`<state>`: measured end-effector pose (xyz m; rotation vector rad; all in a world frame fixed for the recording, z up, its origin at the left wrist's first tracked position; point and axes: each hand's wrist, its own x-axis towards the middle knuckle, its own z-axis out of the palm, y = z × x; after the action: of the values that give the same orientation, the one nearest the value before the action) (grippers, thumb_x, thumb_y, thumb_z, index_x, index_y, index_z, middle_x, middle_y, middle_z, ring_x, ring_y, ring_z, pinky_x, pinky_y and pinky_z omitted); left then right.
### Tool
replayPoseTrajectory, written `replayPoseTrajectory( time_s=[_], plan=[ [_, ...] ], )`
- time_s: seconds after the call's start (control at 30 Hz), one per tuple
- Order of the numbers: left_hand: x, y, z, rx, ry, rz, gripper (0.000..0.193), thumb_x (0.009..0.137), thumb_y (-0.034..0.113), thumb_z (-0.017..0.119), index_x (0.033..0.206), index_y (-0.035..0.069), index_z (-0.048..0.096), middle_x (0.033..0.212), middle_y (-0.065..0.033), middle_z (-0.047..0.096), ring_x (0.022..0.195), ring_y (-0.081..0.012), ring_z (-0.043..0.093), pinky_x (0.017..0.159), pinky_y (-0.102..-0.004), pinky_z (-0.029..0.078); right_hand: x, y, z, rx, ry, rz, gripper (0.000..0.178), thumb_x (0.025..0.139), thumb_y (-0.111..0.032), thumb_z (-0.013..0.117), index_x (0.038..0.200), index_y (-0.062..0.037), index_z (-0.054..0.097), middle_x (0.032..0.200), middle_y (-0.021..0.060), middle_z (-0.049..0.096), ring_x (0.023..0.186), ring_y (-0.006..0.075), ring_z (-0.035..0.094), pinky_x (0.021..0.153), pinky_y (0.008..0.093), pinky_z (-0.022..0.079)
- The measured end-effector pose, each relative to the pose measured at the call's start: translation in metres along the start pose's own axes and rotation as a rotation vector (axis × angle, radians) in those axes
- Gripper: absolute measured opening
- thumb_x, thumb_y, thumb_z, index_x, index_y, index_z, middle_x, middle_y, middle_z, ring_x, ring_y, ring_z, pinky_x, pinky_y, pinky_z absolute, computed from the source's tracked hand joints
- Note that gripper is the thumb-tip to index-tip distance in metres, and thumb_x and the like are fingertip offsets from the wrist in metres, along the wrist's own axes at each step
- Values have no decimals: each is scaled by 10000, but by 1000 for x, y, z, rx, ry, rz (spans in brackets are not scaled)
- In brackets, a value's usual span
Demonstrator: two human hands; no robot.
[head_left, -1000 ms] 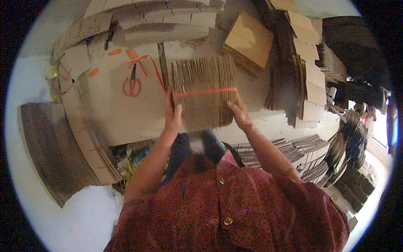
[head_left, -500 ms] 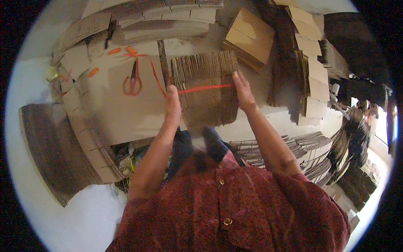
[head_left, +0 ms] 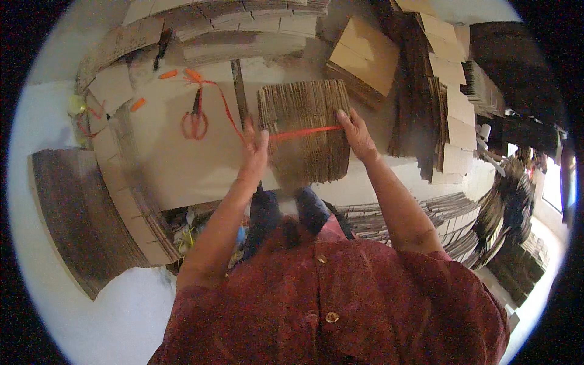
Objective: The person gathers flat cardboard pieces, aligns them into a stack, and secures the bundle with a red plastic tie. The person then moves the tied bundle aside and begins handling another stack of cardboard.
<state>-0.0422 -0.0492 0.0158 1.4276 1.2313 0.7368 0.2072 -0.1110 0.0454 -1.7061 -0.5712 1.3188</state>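
Observation:
A bundle of cardboard sheets (head_left: 307,131), seen edge-on, sits between my two hands with a thin orange-red strap (head_left: 304,132) across its middle. My left hand (head_left: 253,157) holds the bundle's left side, thumb at the edge and a finger stretched upward. Around the right edge, over the strap, my right hand (head_left: 360,139) is closed with the thumb on top. From my left hand a loose length of strap (head_left: 226,108) runs up to an orange piece (head_left: 193,75). Scissors with orange handles (head_left: 194,125) lie left of the bundle. The bundle's underside is hidden.
The work surface is a large pale cardboard sheet (head_left: 164,164). Two more orange pieces (head_left: 138,104) lie on it. Stacked flat cardboard (head_left: 365,52) stands at the back right, with taller stacks (head_left: 420,115) beyond. Another stack (head_left: 79,219) is at the left.
The bundle has shifted slightly right and down in my hands. My left hand's fingers have lifted and parted a little. The right hand has moved along with the bundle.

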Motion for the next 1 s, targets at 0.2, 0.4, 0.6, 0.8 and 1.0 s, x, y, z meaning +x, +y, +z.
replayPoseTrajectory(
  time_s=[0.2, 0.4, 0.6, 0.8, 1.0],
  plan=[
    [28, 61, -1, 583, -221, 577, 405, 703, 167, 689, 1069, 44, 567, 1285, -159, 398, 1218, -359, 338, 995, -424, 298, -22, 12, 2, -47, 121, -150, 712, 772, -330, 665, 1295, 21, 332, 1179, 136, 513, 1120, 183, 446, 948, 297, 341],
    [45, 83, 64, 771, -485, 830, 235, 651, 202, 690, 810, 58, 592, 920, -63, 509, 966, -247, 468, 860, -389, 380, -47, 21, 18, -348, 226, -18, 783, 644, -204, 785, 1260, -30, 334, 1045, 134, 597, 934, 226, 583, 819, 343, 465],
    [51, 89, 89, 928, -512, 896, 116, 707, 183, 603, 713, 80, 552, 839, -55, 510, 871, -236, 466, 746, -372, 382, -50, 26, 17, -319, 272, -79, 734, 656, -218, 772, 1228, -28, 354, 992, 141, 603, 910, 247, 586, 775, 353, 472],
    [62, 94, 79, 777, -547, 897, 77, 691, 115, 597, 731, 57, 564, 872, -68, 531, 890, -245, 493, 765, -384, 405, -43, 34, 13, -388, 205, -127, 806, 664, -305, 759, 1283, -35, 319, 1047, 178, 590, 994, 301, 562, 828, 389, 456],
    [70, 82, -6, 621, -327, 569, 471, 714, 40, 620, 1156, 19, 460, 1285, -113, 368, 1196, -296, 362, 980, -365, 339, -47, 23, 13, -337, 177, 1, 685, 680, -226, 763, 1223, -39, 389, 1030, 114, 577, 923, 198, 558, 811, 336, 454]
  ],
)
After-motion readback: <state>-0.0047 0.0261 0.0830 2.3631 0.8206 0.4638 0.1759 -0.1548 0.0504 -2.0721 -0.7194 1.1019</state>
